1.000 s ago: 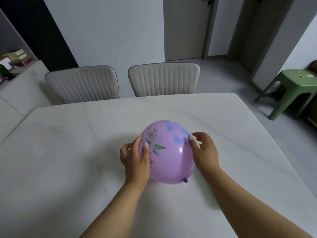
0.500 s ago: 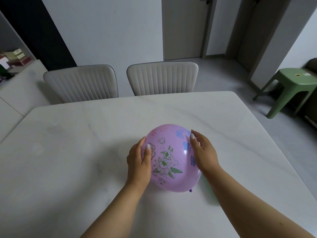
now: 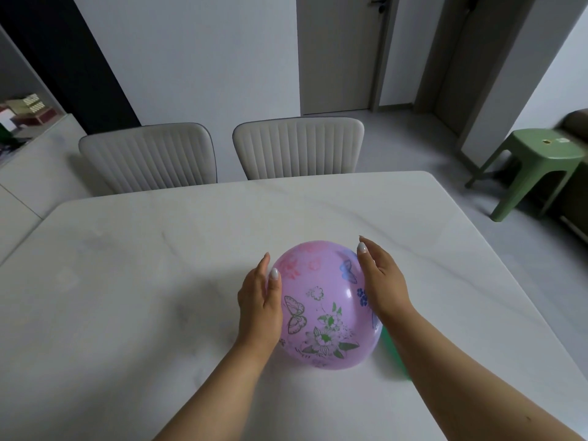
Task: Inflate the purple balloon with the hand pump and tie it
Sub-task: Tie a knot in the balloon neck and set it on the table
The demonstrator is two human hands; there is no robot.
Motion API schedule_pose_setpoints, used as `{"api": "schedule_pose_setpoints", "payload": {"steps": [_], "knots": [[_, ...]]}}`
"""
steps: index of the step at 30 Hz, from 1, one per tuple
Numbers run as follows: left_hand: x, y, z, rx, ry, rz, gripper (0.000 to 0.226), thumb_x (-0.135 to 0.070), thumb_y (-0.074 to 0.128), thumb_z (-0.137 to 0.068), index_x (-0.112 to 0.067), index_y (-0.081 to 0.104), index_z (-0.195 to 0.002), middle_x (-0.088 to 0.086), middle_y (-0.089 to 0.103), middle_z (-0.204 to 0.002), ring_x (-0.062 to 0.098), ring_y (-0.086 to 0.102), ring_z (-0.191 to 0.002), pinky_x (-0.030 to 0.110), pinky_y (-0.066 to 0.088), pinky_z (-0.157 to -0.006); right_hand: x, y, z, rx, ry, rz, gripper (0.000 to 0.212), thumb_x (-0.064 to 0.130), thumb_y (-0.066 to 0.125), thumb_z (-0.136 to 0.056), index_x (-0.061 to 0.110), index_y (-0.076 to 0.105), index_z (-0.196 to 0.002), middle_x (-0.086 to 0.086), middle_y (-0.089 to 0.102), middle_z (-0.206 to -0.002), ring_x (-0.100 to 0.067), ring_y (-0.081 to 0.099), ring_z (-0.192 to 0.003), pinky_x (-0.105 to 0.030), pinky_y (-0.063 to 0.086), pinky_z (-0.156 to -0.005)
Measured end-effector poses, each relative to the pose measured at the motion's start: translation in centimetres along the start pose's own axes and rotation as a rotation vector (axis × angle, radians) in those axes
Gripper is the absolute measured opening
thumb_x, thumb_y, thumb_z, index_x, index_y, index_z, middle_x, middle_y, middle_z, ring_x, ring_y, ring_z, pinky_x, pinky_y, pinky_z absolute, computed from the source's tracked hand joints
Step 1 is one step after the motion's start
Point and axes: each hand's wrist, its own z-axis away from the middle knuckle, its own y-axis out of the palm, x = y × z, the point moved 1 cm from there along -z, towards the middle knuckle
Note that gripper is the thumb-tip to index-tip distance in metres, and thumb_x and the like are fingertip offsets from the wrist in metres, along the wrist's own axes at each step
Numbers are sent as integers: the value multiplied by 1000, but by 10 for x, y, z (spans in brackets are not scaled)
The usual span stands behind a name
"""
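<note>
The inflated purple balloon [image 3: 321, 307], printed with flowers and butterflies, rests on the white marble table [image 3: 127, 281] near its front. My left hand [image 3: 259, 303] lies flat against its left side, thumb on the surface. My right hand [image 3: 381, 281] presses its right side with straight fingers. The balloon is held between both palms. Its knot is out of sight. A green object [image 3: 396, 361] peeks out under my right forearm, mostly hidden; I cannot tell whether it is the pump.
Two pale ribbed chairs [image 3: 149, 154] [image 3: 297, 148] stand at the table's far edge. A green plastic stool [image 3: 537, 160] is on the floor to the right. A counter with boxes [image 3: 28, 109] runs along the left.
The balloon has rolled between my hands, so the flower print faces me and the knot has gone from view. My fingers have straightened.
</note>
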Motion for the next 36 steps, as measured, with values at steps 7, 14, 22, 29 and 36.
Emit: {"api": "schedule_pose_setpoints", "payload": {"steps": [7, 14, 22, 29, 36], "knots": [[-4, 10, 2, 48, 6, 74, 77, -70, 18, -83, -32, 32, -149, -8, 36, -150, 10, 29, -140, 37, 25, -117, -1, -5, -2, 0, 13, -49, 46, 48, 35, -94, 29, 46, -135, 8, 48, -142, -11, 42, -131, -27, 30, -106], [-13, 15, -6, 87, 17, 117, 66, -59, 23, -91, -29, 34, -148, -9, 35, -150, 3, 31, -137, 26, 25, -115, -5, -15, -10, -19, 34, -52, 47, 49, 34, -94, 27, 48, -134, 6, 49, -142, -14, 44, -130, -26, 31, -102], [-11, 14, -8, 69, 29, 122, 81, -74, 17, -81, -33, 31, -149, -14, 33, -151, 6, 28, -141, 37, 26, -118, -5, -23, -10, -13, 15, -38, 45, 47, 35, -95, 27, 49, -133, 7, 50, -140, -12, 45, -127, -24, 31, -100], [-9, 11, -4, 55, 28, 124, 80, -77, 18, -81, -36, 30, -149, -19, 33, -149, 8, 29, -141, 40, 28, -117, -4, -24, -7, -1, -4, -31, 43, 48, 36, -94, 30, 50, -131, 8, 51, -138, -5, 46, -115, -24, 32, -97], [-7, 13, -1, 47, 33, 101, 78, -73, 18, -82, -35, 30, -149, -16, 34, -150, 8, 28, -141, 40, 28, -117, -2, -22, -4, 2, -17, -48, 42, 47, 37, -94, 30, 51, -130, 9, 54, -132, -5, 49, -114, -24, 33, -97]]}}
